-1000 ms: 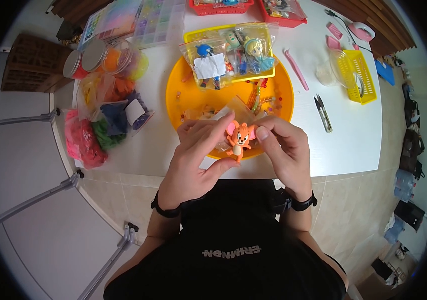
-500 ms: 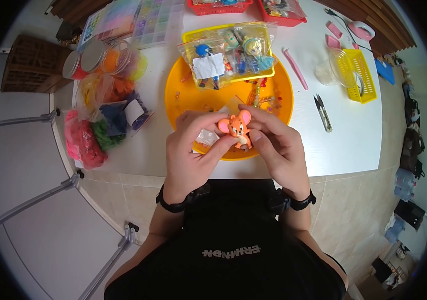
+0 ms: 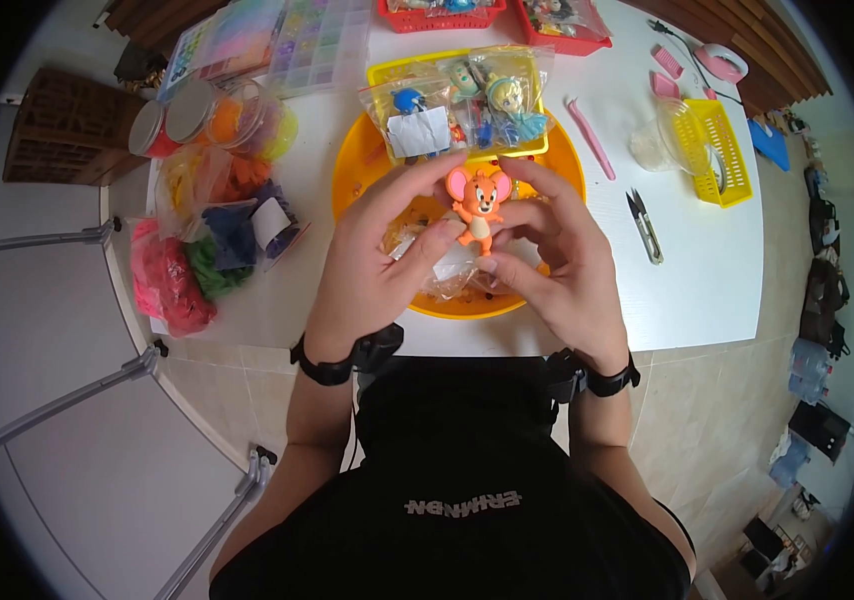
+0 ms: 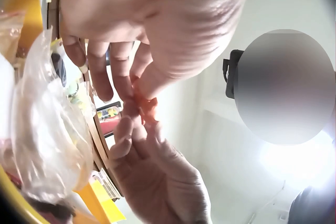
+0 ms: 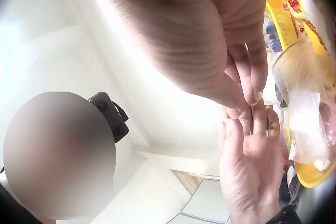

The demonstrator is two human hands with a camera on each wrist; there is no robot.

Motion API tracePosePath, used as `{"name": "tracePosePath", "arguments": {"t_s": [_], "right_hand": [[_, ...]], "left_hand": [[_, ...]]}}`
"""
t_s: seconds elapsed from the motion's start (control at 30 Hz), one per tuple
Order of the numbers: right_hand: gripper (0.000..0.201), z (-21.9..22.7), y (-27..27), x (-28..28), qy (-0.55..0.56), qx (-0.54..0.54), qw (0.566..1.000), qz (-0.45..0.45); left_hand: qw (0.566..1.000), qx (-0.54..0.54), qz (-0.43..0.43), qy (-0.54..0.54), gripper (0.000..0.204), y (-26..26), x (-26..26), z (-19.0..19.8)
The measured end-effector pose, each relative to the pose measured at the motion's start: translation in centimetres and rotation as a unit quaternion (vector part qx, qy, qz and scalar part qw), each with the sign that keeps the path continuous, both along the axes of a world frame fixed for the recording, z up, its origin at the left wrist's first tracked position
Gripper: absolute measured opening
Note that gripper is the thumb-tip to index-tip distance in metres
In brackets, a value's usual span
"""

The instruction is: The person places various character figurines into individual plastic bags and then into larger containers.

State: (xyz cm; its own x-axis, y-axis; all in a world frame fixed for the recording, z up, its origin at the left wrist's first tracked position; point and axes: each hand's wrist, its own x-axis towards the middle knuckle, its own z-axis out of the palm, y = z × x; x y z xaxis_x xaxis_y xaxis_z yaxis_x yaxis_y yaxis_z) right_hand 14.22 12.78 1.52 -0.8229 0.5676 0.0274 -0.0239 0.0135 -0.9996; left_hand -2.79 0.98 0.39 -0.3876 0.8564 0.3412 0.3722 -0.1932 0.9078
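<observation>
An orange toy mouse figurine (image 3: 479, 222) with big pink ears and a pale belly is held up between both hands, its front toward the head camera. My left hand (image 3: 372, 255) pinches it from the left, thumb at its side and forefinger behind an ear. From the right, my right hand (image 3: 577, 265) holds it with the thumb at its feet and the fingers behind. Beneath them lies a round yellow tray (image 3: 352, 160) with clear plastic bags (image 3: 452, 275) and beads. In the left wrist view, fingers mostly cover the figurine (image 4: 149, 109).
A yellow basket (image 3: 379, 75) of bagged figurines sits at the tray's far side. Bags of coloured material (image 3: 172, 280) and lidded jars (image 3: 187, 112) stand left. Thread snips (image 3: 646, 228), pink tweezers (image 3: 592, 140) and a small yellow basket (image 3: 737, 165) lie right. Red baskets (image 3: 572, 42) are at the back.
The figurine has been raised away from the body and turned in the fingers, now nearly upright. Both hands moved up with it, and the right thumb shifted down to its feet.
</observation>
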Motion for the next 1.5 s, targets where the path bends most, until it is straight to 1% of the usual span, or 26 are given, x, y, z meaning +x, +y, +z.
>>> {"name": "tracePosePath", "arguments": {"t_s": [0.07,0.1,0.17,0.2,0.27,0.37,0.57,0.67,0.87,1.07,1.27,1.5], "right_hand": [[0.069,-0.2,0.7,-0.3,0.008,0.048,0.999,0.006],[0.069,-0.1,0.9,-0.5,0.007,0.048,0.999,0.003],[0.068,0.1,1.3,-0.9,0.003,0.048,0.999,-0.001],[0.069,0.0,1.5,-1.1,0.014,0.067,0.998,0.002],[0.070,-0.4,1.6,-1.2,0.035,0.104,0.994,0.008],[0.072,-0.4,1.3,-1.3,0.049,0.093,0.994,0.000],[0.071,-0.8,1.5,-1.0,0.035,0.056,0.998,0.002],[0.071,-1.2,1.4,-0.9,0.047,0.057,0.997,-0.004],[0.071,-0.5,1.2,-0.9,0.030,0.058,0.998,-0.002],[0.071,-1.1,1.3,-0.8,0.033,0.083,0.996,-0.007],[0.073,-0.1,1.0,-0.9,0.007,0.054,0.998,-0.009],[0.076,-0.6,1.0,-0.9,0.017,0.104,0.994,-0.006]], "left_hand": [[1.000,0.000,-0.028,-0.007,0.055,0.1,-0.7,0.5],[0.999,0.000,-0.042,-0.010,0.057,0.2,-0.9,0.6],[0.999,-0.022,-0.038,-0.009,0.061,0.6,-1.2,0.6],[0.999,-0.033,-0.035,-0.009,0.063,0.8,-1.4,0.6],[0.999,-0.017,-0.030,-0.002,0.066,0.9,-1.8,-0.1],[1.000,-0.006,-0.028,-0.006,0.065,0.9,-1.8,-0.4],[1.000,0.003,-0.029,0.000,0.060,0.8,-1.5,-0.4],[1.000,0.004,-0.029,0.010,0.060,0.8,-1.5,-0.4],[1.000,0.003,-0.023,0.014,0.059,0.7,-1.3,-0.6],[1.000,0.007,-0.019,0.020,0.057,0.7,-1.2,-0.8],[1.000,0.001,-0.024,0.015,0.059,0.6,-1.2,-0.7],[0.999,-0.002,-0.026,0.020,0.060,0.5,-1.2,-0.8]]}}
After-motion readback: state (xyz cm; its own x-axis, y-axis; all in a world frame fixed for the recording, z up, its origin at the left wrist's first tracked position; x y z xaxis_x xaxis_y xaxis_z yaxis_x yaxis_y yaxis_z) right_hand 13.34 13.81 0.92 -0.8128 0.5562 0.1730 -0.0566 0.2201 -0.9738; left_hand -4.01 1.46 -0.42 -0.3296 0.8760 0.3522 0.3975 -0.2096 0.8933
